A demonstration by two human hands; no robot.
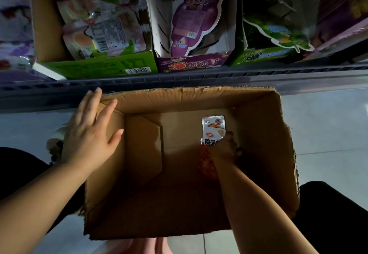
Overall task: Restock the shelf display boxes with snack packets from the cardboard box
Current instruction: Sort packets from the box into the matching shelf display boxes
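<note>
While the head view looks straight down, the box (286, 154) fills the middle and lower frame, open-topped, with its far wall against the shelf (199, 78). The left hand (89, 134), left of centre, lies flat on the box's left rim, fingers straight and spread, gripping nothing. The right hand (227, 150) reaches deep into the box at right of centre, fingers curled over the lower half of the packet (213, 128). Shadow hides where the thumb sits. The packet lies on the box floor near the far right corner, with its white, silver-edged top showing above the hand and a red part below it.

Along the top of the frame stand a green display box (99, 68), well filled, and a purple display box (193, 64), nearly empty.

The packet looks light, thin and floppy, with glossy film that is likely slippery. A pinch across a sealed edge or the middle, thumb under and fingers on top, should hold it without crushing the contents.
</note>
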